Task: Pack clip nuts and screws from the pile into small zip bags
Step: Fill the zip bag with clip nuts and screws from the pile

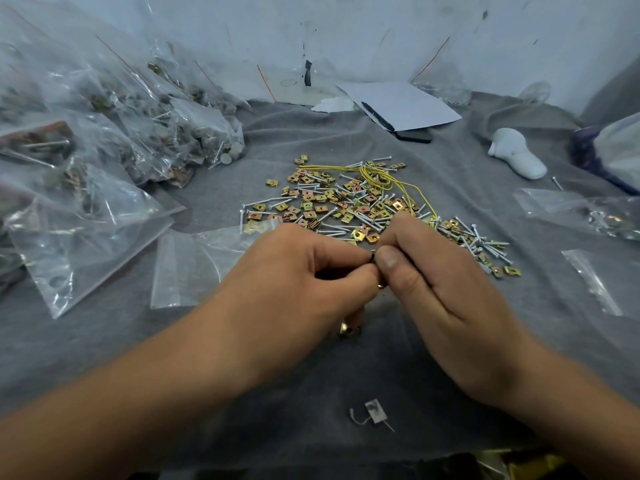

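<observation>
A pile of brass clip nuts and silver screws [349,206] lies on the grey cloth [104,341], with yellow rubber bands [384,180] across its top. In front of the pile my left hand [298,282] and my right hand [440,292] meet fingertip to fingertip. Together they pinch a small dark piece with a brass edge [375,268]; what it is I cannot tell. One clip nut [348,330] lies under my hands. An empty zip bag [201,268] lies flat just left of my left hand.
Filled zip bags [114,133] are heaped at the left. More small bags [588,213] lie at the right, beside a white object [516,152]. White paper [401,103] and a dark flat thing sit at the back. A grey tag with string [374,412] lies near me.
</observation>
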A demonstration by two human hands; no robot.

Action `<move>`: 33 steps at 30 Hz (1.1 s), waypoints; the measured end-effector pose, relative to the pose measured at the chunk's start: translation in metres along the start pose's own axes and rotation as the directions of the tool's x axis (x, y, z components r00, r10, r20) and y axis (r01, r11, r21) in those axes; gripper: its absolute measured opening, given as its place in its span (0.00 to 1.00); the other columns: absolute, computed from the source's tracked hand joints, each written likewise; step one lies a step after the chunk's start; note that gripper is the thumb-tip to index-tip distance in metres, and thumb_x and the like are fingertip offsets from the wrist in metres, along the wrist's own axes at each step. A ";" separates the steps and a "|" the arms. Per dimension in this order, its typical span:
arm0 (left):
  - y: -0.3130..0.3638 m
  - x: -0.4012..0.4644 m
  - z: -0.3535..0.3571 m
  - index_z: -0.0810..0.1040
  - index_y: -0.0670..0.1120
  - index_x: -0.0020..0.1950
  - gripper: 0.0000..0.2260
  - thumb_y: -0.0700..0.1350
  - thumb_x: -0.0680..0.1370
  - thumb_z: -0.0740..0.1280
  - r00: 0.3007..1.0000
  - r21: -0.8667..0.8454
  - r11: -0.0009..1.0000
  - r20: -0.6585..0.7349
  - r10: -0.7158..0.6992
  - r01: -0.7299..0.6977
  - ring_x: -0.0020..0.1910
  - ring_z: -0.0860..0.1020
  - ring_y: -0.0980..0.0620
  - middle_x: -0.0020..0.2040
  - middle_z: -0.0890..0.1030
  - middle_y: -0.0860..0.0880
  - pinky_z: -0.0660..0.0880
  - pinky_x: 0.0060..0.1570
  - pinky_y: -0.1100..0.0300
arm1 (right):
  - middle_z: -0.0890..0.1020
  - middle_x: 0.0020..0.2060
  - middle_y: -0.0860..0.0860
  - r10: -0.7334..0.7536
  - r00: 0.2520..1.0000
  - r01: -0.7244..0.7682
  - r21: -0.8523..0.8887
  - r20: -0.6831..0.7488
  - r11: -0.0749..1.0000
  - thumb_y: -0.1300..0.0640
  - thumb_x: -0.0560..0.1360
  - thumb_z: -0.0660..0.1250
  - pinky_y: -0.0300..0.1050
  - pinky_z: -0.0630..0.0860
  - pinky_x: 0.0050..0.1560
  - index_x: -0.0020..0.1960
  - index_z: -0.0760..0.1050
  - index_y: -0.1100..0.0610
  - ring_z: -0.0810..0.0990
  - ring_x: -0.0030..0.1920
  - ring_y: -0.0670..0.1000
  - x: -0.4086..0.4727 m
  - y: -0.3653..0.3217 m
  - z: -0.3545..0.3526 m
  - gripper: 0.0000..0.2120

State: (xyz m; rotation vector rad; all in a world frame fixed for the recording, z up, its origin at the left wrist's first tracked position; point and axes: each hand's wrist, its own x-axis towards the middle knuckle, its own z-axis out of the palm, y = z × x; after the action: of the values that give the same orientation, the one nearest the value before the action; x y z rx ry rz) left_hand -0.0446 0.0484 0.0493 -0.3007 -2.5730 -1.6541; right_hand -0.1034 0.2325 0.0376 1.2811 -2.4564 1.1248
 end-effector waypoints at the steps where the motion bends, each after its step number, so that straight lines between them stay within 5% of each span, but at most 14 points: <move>1: 0.000 0.001 -0.001 0.83 0.43 0.37 0.14 0.50 0.77 0.67 1.000 -0.022 1.000 0.017 -0.015 0.015 0.26 0.70 0.55 0.29 0.80 0.46 0.66 0.27 0.60 | 0.71 0.40 0.44 -0.013 1.000 0.013 -0.023 -0.001 1.000 0.53 0.86 0.56 0.40 0.67 0.41 0.47 0.68 0.49 0.73 0.42 0.49 0.000 0.000 -0.001 0.09; 5: 0.000 0.003 -0.012 0.85 0.41 0.40 0.11 0.43 0.80 0.70 0.987 -0.105 0.992 0.147 -0.060 0.076 0.26 0.72 0.56 0.30 0.81 0.44 0.67 0.25 0.69 | 0.70 0.42 0.43 -0.090 0.996 0.092 -0.130 0.024 0.987 0.53 0.86 0.55 0.39 0.67 0.43 0.47 0.70 0.54 0.71 0.43 0.47 0.003 0.001 -0.002 0.11; 9: 0.000 0.005 -0.024 0.86 0.41 0.43 0.14 0.47 0.79 0.66 0.956 -0.137 0.986 0.289 -0.050 0.093 0.28 0.74 0.57 0.32 0.80 0.46 0.68 0.28 0.70 | 0.70 0.43 0.45 -0.136 0.989 0.144 -0.149 0.064 0.978 0.53 0.86 0.55 0.40 0.67 0.45 0.47 0.72 0.58 0.70 0.44 0.47 0.008 0.001 -0.005 0.14; 12: -0.001 0.004 -0.027 0.86 0.39 0.43 0.14 0.46 0.80 0.66 0.951 -0.199 0.976 0.308 -0.020 0.085 0.32 0.76 0.53 0.33 0.82 0.47 0.69 0.29 0.68 | 0.70 0.42 0.44 -0.127 0.991 0.129 -0.048 0.049 0.990 0.54 0.86 0.56 0.37 0.67 0.45 0.46 0.71 0.56 0.72 0.43 0.47 0.006 0.000 -0.006 0.13; 15: -0.001 0.005 -0.025 0.86 0.40 0.43 0.12 0.46 0.79 0.68 0.951 -0.276 0.955 0.309 -0.020 0.110 0.33 0.74 0.43 0.39 0.82 0.34 0.68 0.27 0.63 | 0.71 0.41 0.44 -0.131 0.991 0.131 0.028 0.030 0.991 0.54 0.86 0.56 0.38 0.68 0.43 0.46 0.70 0.52 0.73 0.42 0.48 0.003 -0.001 -0.006 0.11; 19: -0.003 0.008 -0.022 0.87 0.40 0.44 0.05 0.42 0.75 0.74 0.933 -0.357 0.905 0.345 -0.104 0.233 0.28 0.77 0.52 0.36 0.84 0.41 0.66 0.22 0.64 | 0.72 0.42 0.44 -0.100 0.993 0.099 0.031 0.063 0.995 0.52 0.87 0.55 0.43 0.70 0.43 0.47 0.70 0.53 0.74 0.44 0.50 0.001 0.005 -0.005 0.12; 23: -0.007 0.010 -0.018 0.86 0.43 0.44 0.11 0.47 0.75 0.66 0.910 -0.335 0.885 0.368 -0.192 0.322 0.26 0.74 0.53 0.33 0.79 0.44 0.65 0.21 0.66 | 0.78 0.45 0.45 0.019 0.996 -0.036 0.194 0.089 0.980 0.52 0.85 0.61 0.49 0.76 0.46 0.57 0.73 0.50 0.79 0.47 0.54 -0.005 0.013 -0.001 0.04; 30: -0.011 0.011 -0.018 0.83 0.43 0.49 0.15 0.51 0.80 0.62 0.953 -0.316 0.927 0.283 -0.111 0.201 0.30 0.75 0.52 0.36 0.78 0.48 0.65 0.24 0.65 | 0.82 0.42 0.54 0.096 0.995 -0.082 0.529 0.002 0.845 0.61 0.81 0.67 0.51 0.78 0.40 0.55 0.76 0.59 0.80 0.42 0.57 -0.004 0.011 -0.002 0.04; 33: -0.008 0.008 -0.017 0.84 0.45 0.48 0.12 0.48 0.81 0.63 0.960 -0.275 0.958 0.279 -0.005 0.085 0.31 0.75 0.54 0.36 0.78 0.47 0.67 0.27 0.68 | 0.79 0.39 0.53 0.087 0.996 -0.060 0.502 -0.030 0.863 0.57 0.85 0.62 0.51 0.75 0.39 0.54 0.75 0.58 0.77 0.39 0.58 -0.006 0.008 0.003 0.06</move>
State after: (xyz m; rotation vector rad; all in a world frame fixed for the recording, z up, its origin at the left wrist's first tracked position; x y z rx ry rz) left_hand -0.0550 0.0306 0.0507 -0.5272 -2.5331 -2.1447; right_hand -0.1053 0.2372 0.0277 1.2529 -2.2671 1.8848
